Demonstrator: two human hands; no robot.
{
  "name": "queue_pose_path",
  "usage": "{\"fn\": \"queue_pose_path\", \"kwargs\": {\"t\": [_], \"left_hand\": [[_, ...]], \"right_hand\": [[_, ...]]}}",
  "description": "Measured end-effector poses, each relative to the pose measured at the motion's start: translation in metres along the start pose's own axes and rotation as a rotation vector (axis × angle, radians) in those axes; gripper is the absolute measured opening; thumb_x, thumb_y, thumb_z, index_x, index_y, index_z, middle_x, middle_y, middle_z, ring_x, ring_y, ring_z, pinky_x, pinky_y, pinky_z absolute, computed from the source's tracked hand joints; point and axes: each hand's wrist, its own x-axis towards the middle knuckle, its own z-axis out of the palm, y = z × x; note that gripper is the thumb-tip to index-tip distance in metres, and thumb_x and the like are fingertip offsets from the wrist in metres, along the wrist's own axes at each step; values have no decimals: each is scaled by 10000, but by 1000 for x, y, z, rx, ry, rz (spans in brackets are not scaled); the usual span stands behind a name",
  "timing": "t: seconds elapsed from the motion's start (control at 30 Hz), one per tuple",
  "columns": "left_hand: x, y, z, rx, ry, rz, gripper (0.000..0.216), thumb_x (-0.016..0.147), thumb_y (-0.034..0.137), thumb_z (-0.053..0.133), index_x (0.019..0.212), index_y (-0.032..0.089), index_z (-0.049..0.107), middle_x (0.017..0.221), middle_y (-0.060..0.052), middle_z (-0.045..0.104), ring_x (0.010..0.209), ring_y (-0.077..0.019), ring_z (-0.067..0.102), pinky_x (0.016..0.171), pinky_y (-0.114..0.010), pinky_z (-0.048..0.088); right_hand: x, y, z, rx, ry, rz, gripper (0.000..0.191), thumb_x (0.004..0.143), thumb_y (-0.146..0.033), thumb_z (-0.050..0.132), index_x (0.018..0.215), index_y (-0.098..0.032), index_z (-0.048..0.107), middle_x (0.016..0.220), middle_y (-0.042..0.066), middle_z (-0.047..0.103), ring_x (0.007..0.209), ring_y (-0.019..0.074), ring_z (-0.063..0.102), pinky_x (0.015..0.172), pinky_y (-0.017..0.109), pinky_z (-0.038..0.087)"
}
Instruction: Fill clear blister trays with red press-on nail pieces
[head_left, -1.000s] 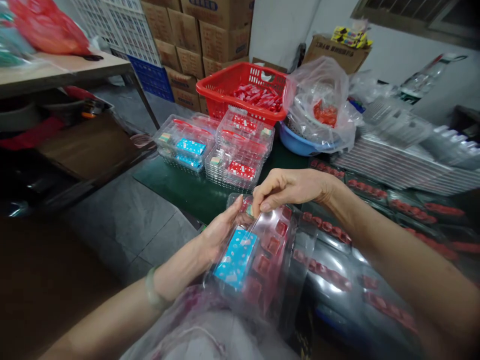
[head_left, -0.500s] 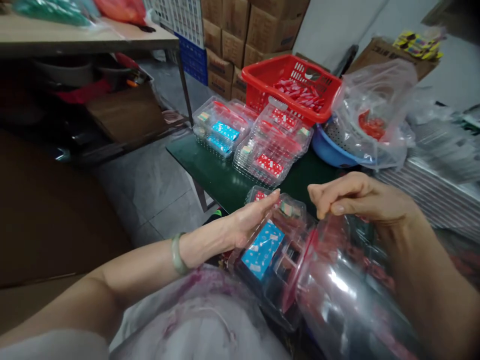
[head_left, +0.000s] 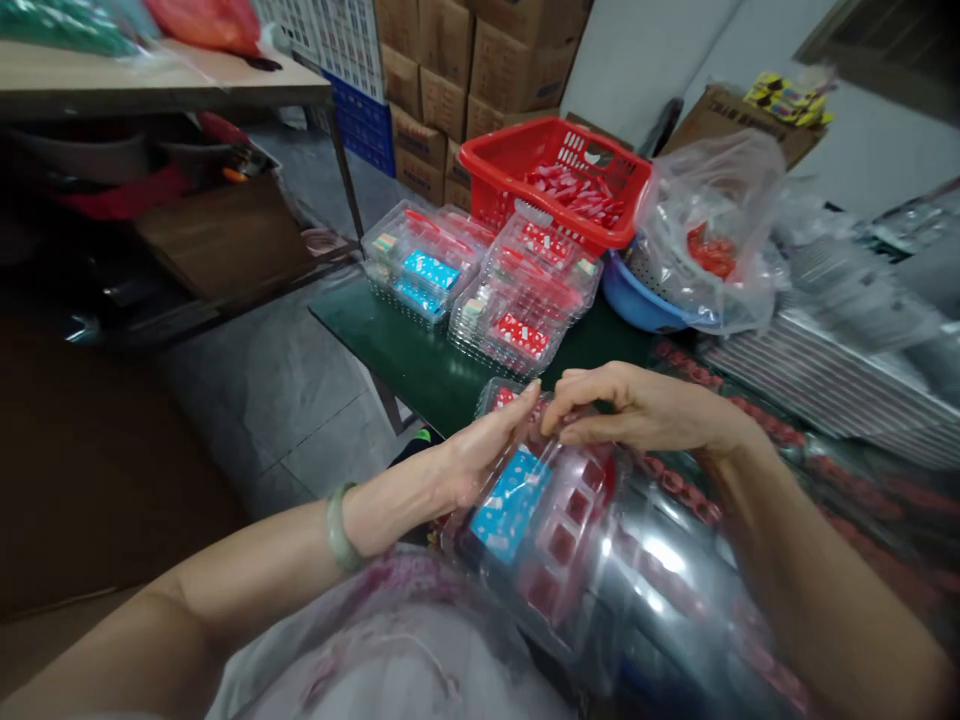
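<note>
A clear plastic box lies tilted in front of me, with a blue dotted packet inside its left part. My left hand grips the box's left side, thumb up along the edge. Right of the packet lies a red plastic tray with square compartments. My right hand is over the box's far end, thumb and fingers pinched at the tray's upper end; the exact contact is partly hidden. Shiny clear plastic spreads to the right of the box. Under my hands, another filled box shows at the far edge.
Filled clear boxes stand stacked on the green table. Behind them is a red basket of small red pieces. A blue basin with a plastic bag stands right. Rows of red pieces lie along the right side.
My right hand has moved left and down toward my left hand. The red tray, tilted on edge before, now lies flatter beside the blue packet. My left hand keeps its hold.
</note>
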Motion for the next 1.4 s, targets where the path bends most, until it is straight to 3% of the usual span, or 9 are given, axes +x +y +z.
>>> {"fn": "queue_pose_path", "kwargs": {"t": [0.13, 0.3, 0.43, 0.5, 0.7, 0.87, 1.03, 1.23, 1.4], "left_hand": [[-5, -3, -5, -62, 9, 7, 495, 727, 531, 467, 939, 101, 590, 816, -113, 640, 692, -215, 600, 684, -360, 447], [-11, -4, 0, -32, 121, 85, 213, 726, 243, 576, 887, 107, 604, 752, -80, 650, 629, -177, 607, 691, -333, 457], [-11, -1, 6, 4, 97, 214, 306, 755, 266, 535, 1014, 107, 570, 863, -115, 642, 756, -217, 611, 757, -377, 444], [-10, -1, 7, 22, 102, 313, 349, 770, 298, 510, 1062, 110, 546, 936, -134, 626, 835, -243, 596, 785, -401, 434], [-3, -5, 11, 97, 179, 583, 372, 772, 313, 512, 1094, 127, 528, 1024, -132, 599, 924, -269, 565, 816, -417, 427], [-2, -9, 11, 96, 216, 580, 430, 759, 389, 512, 1103, 132, 517, 923, -124, 624, 804, -249, 603, 769, -419, 448], [-5, -6, 10, 23, 223, 507, 524, 739, 503, 472, 1093, 118, 506, 899, -135, 621, 802, -252, 601, 782, -425, 435], [-9, 4, 9, -21, 163, 367, 572, 702, 573, 459, 1061, 132, 513, 900, -141, 623, 768, -276, 608, 727, -454, 445], [-11, 15, 8, 12, 74, 125, 597, 690, 607, 439, 969, 94, 563, 877, -148, 633, 791, -269, 606, 721, -410, 456]], "right_hand": [[3, 1, 12, -148, 199, -1, 197, 743, -291, 569, 905, -189, 616, 821, 18, 585, 783, 133, 524, 731, 260, 402], [-1, 2, 22, -221, 569, -3, 371, 688, -293, 628, 1040, -206, 549, 1003, 51, 541, 898, 164, 502, 779, 302, 406], [-25, 11, 37, -146, 1115, 272, 340, 748, -319, 550, 1065, -202, 516, 980, 56, 558, 813, 153, 539, 715, 301, 427], [-38, 19, 51, 2, 1261, 436, 355, 757, -371, 523, 1056, -182, 505, 881, 54, 586, 734, 152, 559, 656, 297, 437], [-47, 28, 93, 459, 1088, 570, 359, 705, -419, 568, 955, -164, 527, 644, 8, 588, 554, 125, 541, 477, 225, 388], [-43, 21, 88, 666, 1200, 424, 281, 667, -329, 630, 863, -158, 524, 619, -14, 551, 526, 94, 510, 462, 202, 378], [-45, 15, 81, 891, 1079, 285, 263, 692, -309, 611, 855, -174, 455, 791, 52, 617, 629, 151, 584, 478, 229, 413], [-62, 9, 50, 787, 1028, 240, 284, 701, -280, 605, 930, -172, 478, 740, 41, 620, 555, 105, 553, 442, 195, 388], [-71, 3, -2, 540, 715, 227, 278, 650, -289, 641, 888, -161, 575, 629, 21, 622, 492, 107, 547, 418, 200, 388]]}}
